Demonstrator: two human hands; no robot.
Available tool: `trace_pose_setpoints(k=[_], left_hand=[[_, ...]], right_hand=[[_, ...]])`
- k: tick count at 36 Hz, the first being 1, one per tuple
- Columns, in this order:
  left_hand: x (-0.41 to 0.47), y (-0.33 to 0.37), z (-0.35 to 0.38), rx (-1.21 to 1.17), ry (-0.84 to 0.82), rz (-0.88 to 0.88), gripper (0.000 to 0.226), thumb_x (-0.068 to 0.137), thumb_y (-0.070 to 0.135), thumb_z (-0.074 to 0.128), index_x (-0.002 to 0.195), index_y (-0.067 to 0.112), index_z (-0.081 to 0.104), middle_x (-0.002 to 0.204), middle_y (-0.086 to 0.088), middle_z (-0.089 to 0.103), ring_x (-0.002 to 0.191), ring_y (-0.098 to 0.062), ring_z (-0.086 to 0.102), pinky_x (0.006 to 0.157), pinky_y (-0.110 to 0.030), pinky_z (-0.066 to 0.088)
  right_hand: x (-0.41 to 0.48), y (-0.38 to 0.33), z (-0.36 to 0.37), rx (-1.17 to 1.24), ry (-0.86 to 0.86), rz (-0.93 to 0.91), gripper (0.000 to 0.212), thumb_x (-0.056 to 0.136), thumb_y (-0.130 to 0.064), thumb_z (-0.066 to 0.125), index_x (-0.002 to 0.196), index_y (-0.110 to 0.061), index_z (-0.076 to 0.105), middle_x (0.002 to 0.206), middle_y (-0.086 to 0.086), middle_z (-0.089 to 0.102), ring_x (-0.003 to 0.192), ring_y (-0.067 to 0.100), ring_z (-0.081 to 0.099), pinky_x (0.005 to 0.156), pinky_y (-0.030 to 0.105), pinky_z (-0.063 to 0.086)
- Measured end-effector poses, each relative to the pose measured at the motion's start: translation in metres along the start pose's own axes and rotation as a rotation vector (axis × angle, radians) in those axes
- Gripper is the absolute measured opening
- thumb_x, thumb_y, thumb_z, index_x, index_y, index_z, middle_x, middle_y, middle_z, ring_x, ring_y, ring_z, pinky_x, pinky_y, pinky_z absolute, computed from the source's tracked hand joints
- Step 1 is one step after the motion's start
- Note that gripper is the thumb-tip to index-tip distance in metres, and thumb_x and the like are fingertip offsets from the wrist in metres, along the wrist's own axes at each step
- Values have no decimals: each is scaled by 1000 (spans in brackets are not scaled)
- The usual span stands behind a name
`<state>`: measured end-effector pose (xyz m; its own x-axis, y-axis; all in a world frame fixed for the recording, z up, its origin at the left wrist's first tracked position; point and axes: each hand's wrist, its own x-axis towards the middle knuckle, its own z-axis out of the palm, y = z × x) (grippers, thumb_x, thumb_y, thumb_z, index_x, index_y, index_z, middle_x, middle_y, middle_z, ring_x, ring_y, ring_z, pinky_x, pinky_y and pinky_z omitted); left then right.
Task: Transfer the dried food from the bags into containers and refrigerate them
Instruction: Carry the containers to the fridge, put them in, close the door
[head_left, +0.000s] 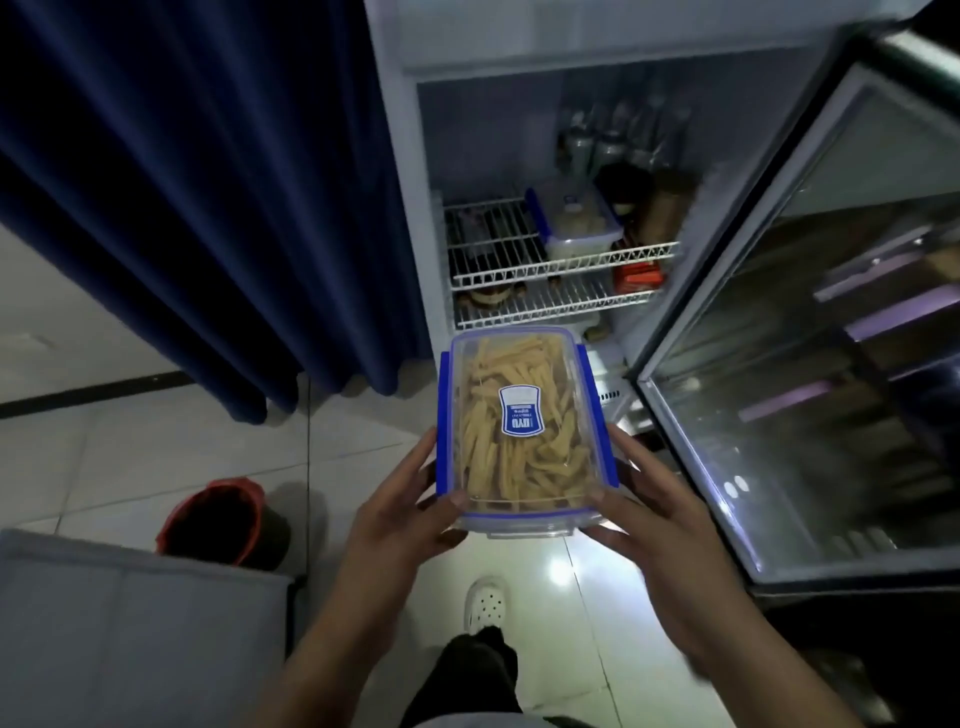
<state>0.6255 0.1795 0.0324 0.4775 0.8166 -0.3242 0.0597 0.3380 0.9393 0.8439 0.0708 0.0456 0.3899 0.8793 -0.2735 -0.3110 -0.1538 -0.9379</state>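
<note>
Stands before the open fridge (483, 130), holding a clear, blue-clipped container (524, 431) of pale dried strips in the air, lid on, just outside the front edge of the lower wire shelf (550, 306). Grips its near left corner with the left hand (405, 499), thumb on the lid, fingers curled along the side. Clasps the near right corner likewise with the right hand (670, 525). Faces a second lidded container (571, 218) resting at the upper wire shelf's (493, 249) front edge.

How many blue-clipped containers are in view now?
2. One container of dried strips is held by the left hand and right hand; a second container sits on the fridge's upper wire shelf. More may be hidden.
</note>
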Motion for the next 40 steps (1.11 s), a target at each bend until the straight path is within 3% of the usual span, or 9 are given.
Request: trace_pose_setpoints(k=[3,9,15,18,25,31,36,40], left_hand=[[36,12,11,19,-40,-22,63,82,39,77,135,59,49,130,13,67,114,-18,69,95,-49,55],[90,33,39,-1,-82,-57,59,85,29,76,132,57,54,127,11,69,110,-20,71,86,-37,60],[128,41,77,-22,11,-96,59,88,23,72,135,53,53,125,13,69,109,-17,71,93,-46,57],[139,40,96,-23,66,-86,63,84,26,77,137,50,53,128,11,68,111,-17,70,95,-48,56],[171,32,133,-19,132,-65,66,84,32,73,139,54,46,130,6,68,115,-20,68,97,-52,51],[202,28,143,-28,211,-26,58,91,24,70,138,52,51,134,8,65,120,-19,66,100,-54,50],[237,16,133,-90,268,-18,52,91,22,67,133,50,56,135,7,64,120,-21,65,101,-56,49],[267,14,120,-136,288,-24,53,80,28,74,127,52,61,133,6,66,119,-20,66,100,-55,50]], right_hand=[[25,-11,-11,14,43,4,67,75,-43,84,136,-45,57,131,-6,67,115,20,68,81,28,59],[69,-25,-36,69,107,38,74,68,-46,88,136,-42,58,131,-6,67,113,21,69,76,25,58],[119,-38,-59,93,183,53,64,65,-38,85,125,-45,65,114,-15,73,100,13,73,70,26,59],[143,-41,-76,94,175,91,60,68,-26,80,123,-44,66,112,-6,74,100,19,73,80,40,57],[200,-52,-119,77,53,163,57,67,-19,75,118,-45,68,109,-5,75,92,18,75,67,27,58],[253,-52,-132,37,-26,216,55,84,-2,72,120,-44,68,105,-4,76,91,18,75,75,37,59],[299,-38,-120,47,-41,233,55,83,0,71,122,-39,68,108,0,76,88,16,75,63,29,57],[332,-29,-106,41,-23,228,54,83,1,70,117,-42,69,105,-3,76,82,8,72,69,35,52]])
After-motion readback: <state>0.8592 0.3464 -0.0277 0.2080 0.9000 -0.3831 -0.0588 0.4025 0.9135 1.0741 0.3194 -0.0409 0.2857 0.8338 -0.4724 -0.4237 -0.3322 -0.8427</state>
